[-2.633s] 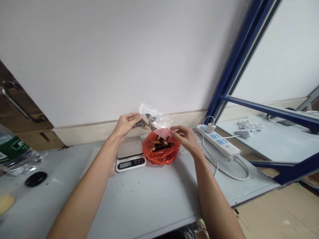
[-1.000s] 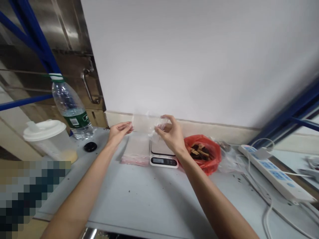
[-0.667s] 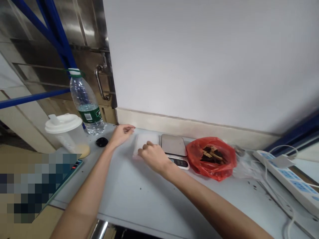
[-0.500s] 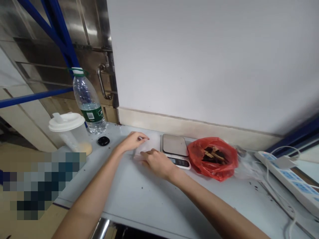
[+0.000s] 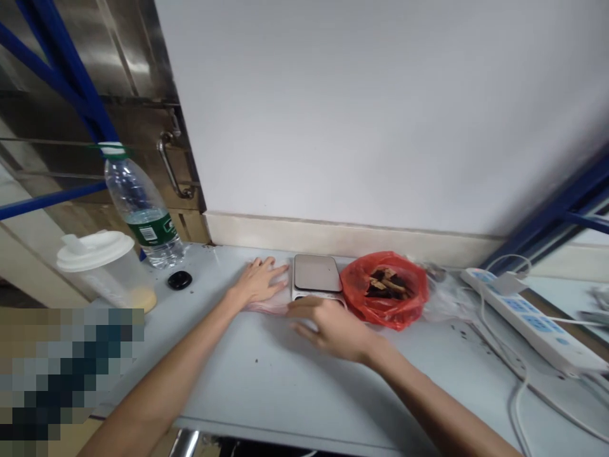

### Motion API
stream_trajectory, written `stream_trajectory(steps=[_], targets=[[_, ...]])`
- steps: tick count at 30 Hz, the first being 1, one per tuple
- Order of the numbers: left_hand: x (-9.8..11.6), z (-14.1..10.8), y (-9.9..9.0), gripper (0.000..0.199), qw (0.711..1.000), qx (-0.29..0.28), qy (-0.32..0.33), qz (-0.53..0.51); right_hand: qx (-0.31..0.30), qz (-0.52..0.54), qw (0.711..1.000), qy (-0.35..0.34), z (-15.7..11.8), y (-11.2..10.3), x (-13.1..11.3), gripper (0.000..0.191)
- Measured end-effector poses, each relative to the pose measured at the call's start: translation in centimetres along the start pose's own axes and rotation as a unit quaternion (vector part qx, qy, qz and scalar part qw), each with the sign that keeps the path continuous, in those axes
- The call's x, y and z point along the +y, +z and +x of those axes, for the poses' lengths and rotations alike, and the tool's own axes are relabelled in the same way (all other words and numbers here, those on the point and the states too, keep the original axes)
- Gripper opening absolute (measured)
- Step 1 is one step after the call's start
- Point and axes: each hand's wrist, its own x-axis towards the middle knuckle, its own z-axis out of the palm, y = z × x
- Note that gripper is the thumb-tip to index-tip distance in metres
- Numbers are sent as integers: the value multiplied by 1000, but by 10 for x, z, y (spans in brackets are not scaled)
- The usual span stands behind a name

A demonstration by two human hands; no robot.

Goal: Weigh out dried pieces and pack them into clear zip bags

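Note:
My left hand (image 5: 261, 281) lies flat with its fingers spread on a thin, clear plastic sheet or bag (image 5: 269, 307), left of the scale. Most of the plastic is hidden under that hand. In front of a small digital scale (image 5: 314, 273) hovers my right hand (image 5: 330, 322), slightly blurred, thumb and fingers apart and nothing visible in it. It covers much of the scale's display strip. The scale's grey plate carries nothing. Touching or close to the scale's right side is a red plastic bag (image 5: 352, 287), its mouth open around brown, bark-like dried pieces (image 5: 390, 285).
A water bottle (image 5: 147, 222) and a lidded plastic cup (image 5: 102, 270) stand at the left, near a round black object (image 5: 179, 280). Clear plastic (image 5: 447, 298) lies right of the red bag. A power strip (image 5: 533, 320) with white cables runs along the right. A wall closes off the back.
My left hand has gone from pinched fingers at the plastic to spread flat on it. My right hand has drawn off the plastic to the right. The view has shifted right.

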Motion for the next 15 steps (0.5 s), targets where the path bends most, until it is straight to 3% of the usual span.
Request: stream_trajectory(steps=[2, 4, 7, 10, 13, 15], targets=[[2, 3, -12, 50, 1000, 2, 3, -4, 73, -1, 994, 78, -15, -26, 19, 27], [11, 9, -24, 43, 1000, 26, 5, -1, 144, -48, 971, 183, -32, -53, 44, 27], [43, 17, -35, 38, 992, 97, 66, -35, 213, -189, 891, 354, -59, -85, 82, 20], [90, 25, -35, 34, 974, 69, 182, -116, 180, -217, 846, 452, -77, -104, 108, 29], [129, 35, -28, 40, 982, 42, 156, -93, 123, -168, 833, 513, -81, -115, 118, 37], [143, 42, -25, 37, 984, 35, 145, -99, 121, -126, 836, 520, -80, -121, 121, 34]])
